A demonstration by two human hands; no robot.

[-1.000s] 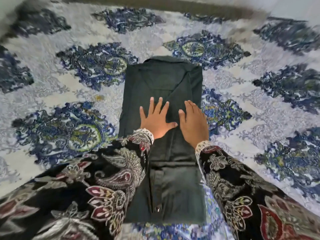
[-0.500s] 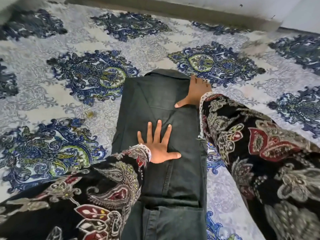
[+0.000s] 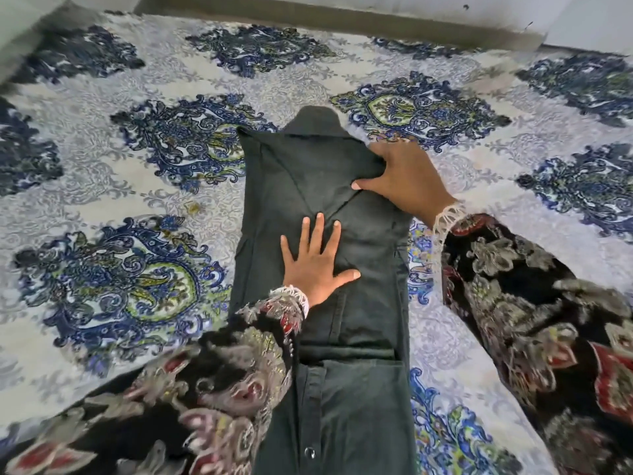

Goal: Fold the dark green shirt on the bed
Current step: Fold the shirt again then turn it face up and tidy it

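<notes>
The dark green shirt (image 3: 305, 176) lies on the bed as a long narrow strip, sleeves folded in, its collar (image 3: 317, 122) at the far end and the button placket near me. My left hand (image 3: 315, 265) rests flat on the shirt's middle with fingers spread. My right hand (image 3: 404, 180) is at the far right shoulder corner, thumb on top and fingers curled around the edge. The cloth bunches into creases there. Patterned black sleeves cover both my arms.
The bed cover (image 3: 137, 207) is white-grey with large blue and green medallions and spreads on all sides of the shirt. A dark bed edge (image 3: 342, 24) and a pale wall run along the far side.
My right hand left the shirt's middle, reached up to the far right corner and took hold of it. My left hand stayed pressed on the middle.
</notes>
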